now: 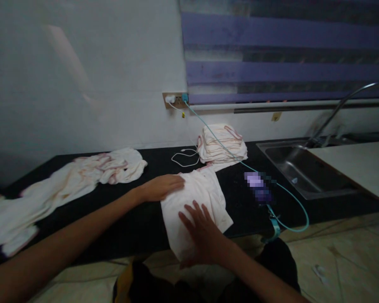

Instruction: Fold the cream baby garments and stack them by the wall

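A white cloth (pixel 196 191) lies partly folded on the black countertop, its near edge hanging over the front. My left hand (pixel 162 188) rests at the cloth's upper left edge with the fingers stretched over it; the thumb is hidden. Lower on the same cloth, my right hand (pixel 204 235) lies with its fingers spread apart. Just behind the cloth stands a stack of folded white cloths (pixel 222 145) with pinkish trim. To the left, a heap of crumpled white cloths (pixel 78 181) stretches along the counter.
A teal cable (pixel 295 195) runs from the wall outlet (pixel 177 100) across the stack to a pixelated purple item (pixel 257 185). A white cable (pixel 185 164) loops beside the stack. On the right are a steel sink (pixel 271 158), a faucet (pixel 334 109) and a pale board (pixel 356 164).
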`<state>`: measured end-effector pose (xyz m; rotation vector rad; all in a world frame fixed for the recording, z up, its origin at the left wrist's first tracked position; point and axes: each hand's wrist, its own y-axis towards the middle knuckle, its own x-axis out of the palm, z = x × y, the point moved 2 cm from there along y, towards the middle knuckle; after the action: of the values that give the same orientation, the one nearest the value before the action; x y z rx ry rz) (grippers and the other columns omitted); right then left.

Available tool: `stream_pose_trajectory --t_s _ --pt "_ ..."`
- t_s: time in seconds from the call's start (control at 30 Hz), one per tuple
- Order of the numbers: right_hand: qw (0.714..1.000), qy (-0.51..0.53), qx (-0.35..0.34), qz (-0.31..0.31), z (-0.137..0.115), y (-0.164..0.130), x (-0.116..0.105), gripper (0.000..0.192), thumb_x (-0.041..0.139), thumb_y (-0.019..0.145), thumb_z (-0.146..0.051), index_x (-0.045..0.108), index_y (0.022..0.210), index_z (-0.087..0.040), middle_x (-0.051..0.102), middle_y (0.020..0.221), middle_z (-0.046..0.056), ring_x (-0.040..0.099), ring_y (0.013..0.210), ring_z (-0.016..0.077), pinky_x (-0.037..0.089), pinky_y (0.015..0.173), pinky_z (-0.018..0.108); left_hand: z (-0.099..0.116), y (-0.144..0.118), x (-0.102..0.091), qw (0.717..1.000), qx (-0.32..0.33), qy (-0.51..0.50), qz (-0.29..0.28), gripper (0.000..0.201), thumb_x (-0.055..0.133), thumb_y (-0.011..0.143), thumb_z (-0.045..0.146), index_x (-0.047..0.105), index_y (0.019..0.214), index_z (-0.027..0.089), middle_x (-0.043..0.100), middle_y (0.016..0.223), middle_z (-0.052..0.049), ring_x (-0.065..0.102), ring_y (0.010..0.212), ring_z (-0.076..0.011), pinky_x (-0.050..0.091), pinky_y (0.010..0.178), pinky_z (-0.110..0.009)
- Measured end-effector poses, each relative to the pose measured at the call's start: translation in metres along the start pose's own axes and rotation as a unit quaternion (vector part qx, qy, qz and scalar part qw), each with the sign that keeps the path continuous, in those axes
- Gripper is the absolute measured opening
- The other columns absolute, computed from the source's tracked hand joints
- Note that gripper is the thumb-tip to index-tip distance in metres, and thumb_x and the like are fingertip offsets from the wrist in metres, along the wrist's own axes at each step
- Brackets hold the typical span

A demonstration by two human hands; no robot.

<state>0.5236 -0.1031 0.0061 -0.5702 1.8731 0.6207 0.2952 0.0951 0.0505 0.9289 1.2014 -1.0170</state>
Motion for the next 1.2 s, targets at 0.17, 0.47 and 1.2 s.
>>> stream_pose_trajectory --t_s 0.17,0.47,1.2 --pt "0.999 -0.03 0.015 -0.037 0.01 0.022 0.001 0.138 0.073 0.069 -0.086 0.012 0.169 -0.012 0.001 0.173 0.029 -0.002 0.158 0.0526 0.005 0.124 0.073 -0.001 -0.054 0.011 0.993 -0.019 -0.054 -0.107 0.11 0.056 0.06 0.0 0.03 0.164 0.024 0.031 0.172 -0.011 0.031 0.158 -0.0321 0.03 0.128 -0.051" --pt "0.992 -0.093 -0.045 -0.065 0.011 -0.01 -0.001 0.128 0.09 0.072 -0.053 0.014 0.169 -0.019 0.004 0.174 0.024 0.004 0.16 0.0478 0.015 0.127 0.065 0.055 -0.055 0.015 0.987 -0.125 -0.041 -0.093 0.11 0.057 0.062 0.004 0.027 0.165 0.024 0.04 0.165 -0.015 0.04 0.15 -0.0348 0.034 0.125 -0.054" --pt "0.978 -0.116 -0.168 -0.039 0.049 -0.063 -0.01 0.087 0.074 0.092 -0.028 0.028 0.165 -0.038 0.019 0.175 0.003 0.009 0.162 0.0361 0.016 0.129 0.063 0.097 -0.049 0.005 0.978 0.026 -0.099 -0.179 0.124 0.085 0.065 0.069 0.026 0.167 0.03 0.022 0.173 -0.02 0.015 0.158 -0.0518 0.018 0.124 -0.074"
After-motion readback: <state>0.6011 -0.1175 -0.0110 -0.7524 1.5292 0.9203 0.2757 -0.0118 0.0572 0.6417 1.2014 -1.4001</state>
